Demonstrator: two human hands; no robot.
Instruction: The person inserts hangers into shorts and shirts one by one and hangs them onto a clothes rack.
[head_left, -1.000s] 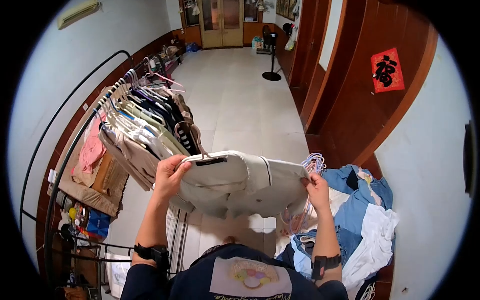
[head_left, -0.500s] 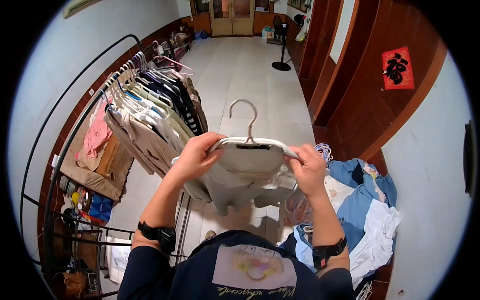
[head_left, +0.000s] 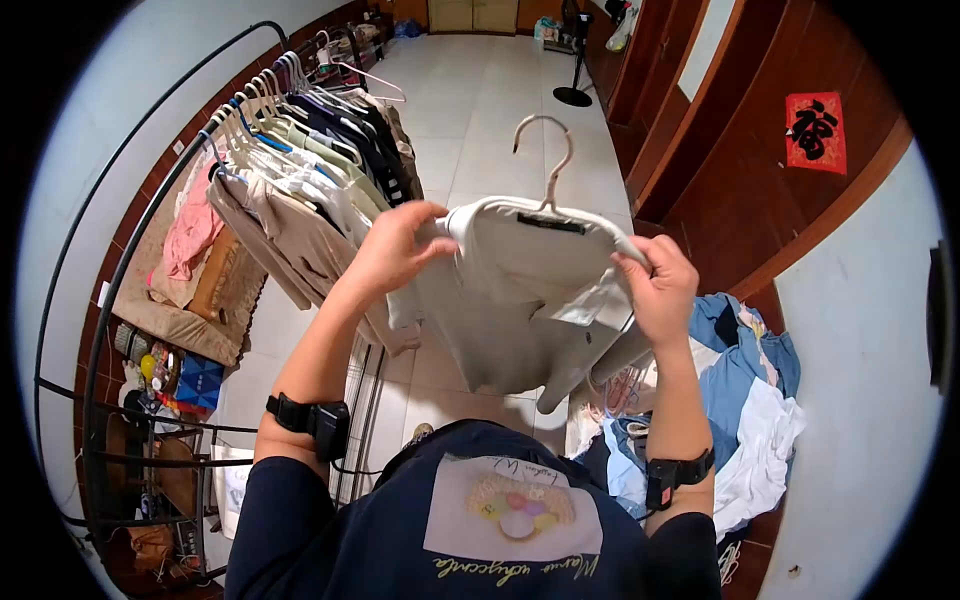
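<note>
A pale grey collared shirt (head_left: 490, 320) hangs in front of me on a hanger (head_left: 568, 160), whose metal hook rises above the neckline. A dark label shows inside the collar. My left hand (head_left: 405, 245) pinches the shirt at one shoulder, beside the hanger's end. At the opposite shoulder, my right hand (head_left: 660, 288) is closed on the shirt, thumb in front. The hanger's arms are mostly hidden under the cloth.
A black clothes rack (head_left: 130, 225) on the left carries several hung garments (head_left: 275, 235). On the right lies a heap of clothes (head_left: 745, 400). Farther off, a black standing fan (head_left: 578, 70) stands near the wooden doors (head_left: 740, 190). A padded seat (head_left: 160, 310) is behind the rack.
Both hands have raised the shirt and its hanger up and to the right in view. The shirt now hangs lower below the hands and is slightly tilted.
</note>
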